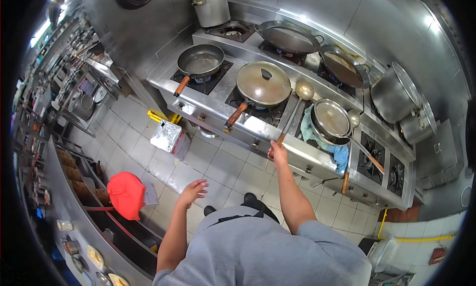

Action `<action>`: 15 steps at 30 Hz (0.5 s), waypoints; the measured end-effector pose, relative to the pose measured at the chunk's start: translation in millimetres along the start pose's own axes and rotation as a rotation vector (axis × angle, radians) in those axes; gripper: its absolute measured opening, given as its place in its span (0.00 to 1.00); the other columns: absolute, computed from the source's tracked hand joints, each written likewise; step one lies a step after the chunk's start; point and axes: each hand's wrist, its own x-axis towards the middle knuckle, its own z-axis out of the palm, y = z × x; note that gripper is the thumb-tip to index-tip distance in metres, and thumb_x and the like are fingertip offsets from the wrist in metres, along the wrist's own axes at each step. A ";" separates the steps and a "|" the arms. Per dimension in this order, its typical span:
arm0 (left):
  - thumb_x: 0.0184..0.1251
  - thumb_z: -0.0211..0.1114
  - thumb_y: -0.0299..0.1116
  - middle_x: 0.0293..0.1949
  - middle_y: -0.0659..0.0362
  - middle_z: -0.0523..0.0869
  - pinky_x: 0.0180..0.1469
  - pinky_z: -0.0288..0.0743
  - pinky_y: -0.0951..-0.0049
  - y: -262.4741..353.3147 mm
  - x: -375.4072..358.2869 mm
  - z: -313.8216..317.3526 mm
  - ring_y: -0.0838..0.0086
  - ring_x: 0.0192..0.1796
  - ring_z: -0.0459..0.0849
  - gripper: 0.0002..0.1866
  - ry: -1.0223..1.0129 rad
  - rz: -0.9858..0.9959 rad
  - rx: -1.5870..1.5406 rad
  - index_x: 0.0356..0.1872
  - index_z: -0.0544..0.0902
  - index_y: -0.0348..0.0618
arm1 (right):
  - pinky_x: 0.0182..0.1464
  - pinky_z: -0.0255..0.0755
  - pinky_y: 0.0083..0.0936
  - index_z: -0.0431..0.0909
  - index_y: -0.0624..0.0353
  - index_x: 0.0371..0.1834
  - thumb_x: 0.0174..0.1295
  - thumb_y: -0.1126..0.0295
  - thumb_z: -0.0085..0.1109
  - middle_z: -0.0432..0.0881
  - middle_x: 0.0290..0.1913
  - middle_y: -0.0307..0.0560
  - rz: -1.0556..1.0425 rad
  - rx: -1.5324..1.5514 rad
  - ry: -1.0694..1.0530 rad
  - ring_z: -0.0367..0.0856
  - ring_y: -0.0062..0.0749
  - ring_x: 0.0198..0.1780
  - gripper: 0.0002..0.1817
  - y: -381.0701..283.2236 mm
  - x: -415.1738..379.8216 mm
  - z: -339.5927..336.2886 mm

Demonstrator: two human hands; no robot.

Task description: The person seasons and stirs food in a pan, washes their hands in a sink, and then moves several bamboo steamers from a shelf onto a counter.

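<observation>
My right hand (278,153) grips the wooden end of a long metal ladle (297,103) whose bowl rests on the stove top between a lidded wok (263,83) and a covered pan (330,118). My left hand (192,191) hangs open in the air above the tiled floor, holding nothing, with its fingers spread. The steel stove range (248,127) stands in front of me.
An empty pan (200,61) with a wooden handle sits on the left burner. Two woks (289,36) and tall stock pots (394,93) line the back. A foil-covered box (168,136) and a red bag (126,194) lie on the floor. A counter with containers (74,221) runs along my left.
</observation>
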 end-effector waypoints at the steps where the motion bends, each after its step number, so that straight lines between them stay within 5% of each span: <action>1: 0.71 0.56 0.44 0.55 0.57 0.80 0.49 0.76 0.70 19.0 2.9 22.9 0.70 0.49 0.81 0.25 -0.076 0.029 0.019 0.63 0.71 0.42 | 0.21 0.69 0.23 0.68 0.52 0.36 0.64 0.62 0.59 0.74 0.23 0.37 -0.073 0.036 -0.054 0.74 0.25 0.21 0.10 -6.6 -1.8 -1.2; 7: 0.71 0.55 0.46 0.58 0.56 0.78 0.55 0.73 0.71 108.2 46.3 147.6 0.73 0.54 0.78 0.28 -0.339 0.143 0.125 0.65 0.68 0.41 | 0.29 0.72 0.23 0.69 0.56 0.40 0.62 0.69 0.59 0.74 0.26 0.38 -0.246 -0.032 -0.218 0.75 0.24 0.25 0.08 5.1 -66.0 -20.5; 11: 0.70 0.58 0.43 0.57 0.55 0.78 0.55 0.73 0.72 142.8 60.3 216.3 0.75 0.54 0.78 0.25 -0.327 0.302 0.085 0.62 0.71 0.40 | 0.35 0.72 0.22 0.70 0.60 0.47 0.61 0.70 0.60 0.77 0.30 0.39 -0.352 -0.212 -0.437 0.78 0.24 0.31 0.14 -6.6 -120.7 -34.4; 15: 0.67 0.62 0.35 0.44 0.57 0.83 0.48 0.76 0.74 146.2 59.8 220.6 0.77 0.46 0.81 0.15 -0.195 0.342 0.377 0.50 0.73 0.39 | 0.38 0.73 0.24 0.73 0.63 0.47 0.58 0.65 0.64 0.81 0.33 0.44 -0.358 -0.694 -0.684 0.80 0.26 0.35 0.18 -43.0 -145.1 -23.3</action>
